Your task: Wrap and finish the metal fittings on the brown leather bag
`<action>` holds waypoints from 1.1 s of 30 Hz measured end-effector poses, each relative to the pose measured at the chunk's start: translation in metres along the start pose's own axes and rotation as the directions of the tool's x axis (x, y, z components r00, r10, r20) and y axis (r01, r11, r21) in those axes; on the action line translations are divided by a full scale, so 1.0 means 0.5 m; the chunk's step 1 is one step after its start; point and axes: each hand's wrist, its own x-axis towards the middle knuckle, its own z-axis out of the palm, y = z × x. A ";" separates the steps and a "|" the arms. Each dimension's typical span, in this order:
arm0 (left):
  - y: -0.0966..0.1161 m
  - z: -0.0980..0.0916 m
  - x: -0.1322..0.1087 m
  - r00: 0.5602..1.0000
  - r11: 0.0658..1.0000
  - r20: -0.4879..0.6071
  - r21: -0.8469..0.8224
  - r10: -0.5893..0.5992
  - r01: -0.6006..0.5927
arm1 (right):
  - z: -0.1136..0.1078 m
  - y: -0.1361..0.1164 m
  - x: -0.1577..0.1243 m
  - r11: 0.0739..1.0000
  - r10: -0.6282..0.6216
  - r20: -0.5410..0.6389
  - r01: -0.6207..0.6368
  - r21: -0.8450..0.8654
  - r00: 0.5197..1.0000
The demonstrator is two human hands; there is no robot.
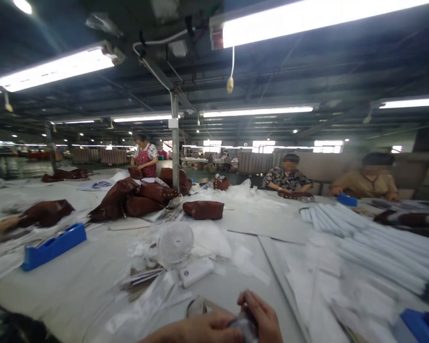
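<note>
Okay, so we're pinching a small crumpled clear plastic piece between our left hand and right hand, fingers curling in for a narrow grip, though it's a bit blurry. Both forearms are reaching in low, just in front of a round white plastic desk fan. Right by that fan we're seeing a white rounded plastic block. Behind it, reddish-brown leather handbags are sitting, with pale rolled tubes off to its right and a bright blue plastic rack to its left.
</note>
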 end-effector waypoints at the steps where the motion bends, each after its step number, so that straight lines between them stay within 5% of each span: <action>1: -0.003 0.006 0.008 1.000 0.999 -0.007 -0.030 -0.024 0.024 | -0.001 0.003 0.001 1.000 -0.021 -0.034 0.022 0.011 0.999; 4: -0.001 0.010 0.024 0.993 0.991 0.019 -0.053 -0.119 0.120 | -0.003 0.002 0.003 0.999 -0.043 -0.028 0.043 -0.014 0.999; 12: 0.055 -0.021 0.039 0.929 0.978 0.308 0.026 -0.205 0.207 | -0.015 -0.034 -0.009 0.989 -0.136 -0.042 0.133 -0.060 0.990; 15: 0.058 -0.016 0.042 0.921 0.971 0.318 -0.005 -0.227 0.241 | -0.013 -0.036 -0.016 0.984 -0.168 -0.027 0.166 -0.063 0.985; 18: 0.049 0.006 0.041 0.950 0.971 0.209 -0.005 -0.233 0.239 | -0.028 -0.032 -0.016 0.980 -0.168 -0.023 0.164 -0.112 0.986; 22: 0.021 0.044 0.022 0.975 0.975 0.037 0.045 -0.221 0.219 | -0.147 -0.017 -0.015 0.969 -0.163 -0.168 0.126 -0.215 0.972; 28: -0.053 0.055 0.000 0.958 0.962 -0.098 0.020 -0.268 0.271 | -0.422 0.045 -0.126 0.935 -0.056 -0.544 -0.147 -0.322 0.837; 30: -0.065 0.061 0.005 0.959 0.961 -0.072 0.024 -0.274 0.276 | -0.458 0.087 -0.178 0.915 0.042 -0.573 -0.262 -0.307 0.819; 33: -0.066 0.073 0.017 0.953 0.955 -0.077 0.012 -0.293 0.295 | -0.454 0.158 -0.257 0.883 0.164 -0.582 -0.381 -0.273 0.797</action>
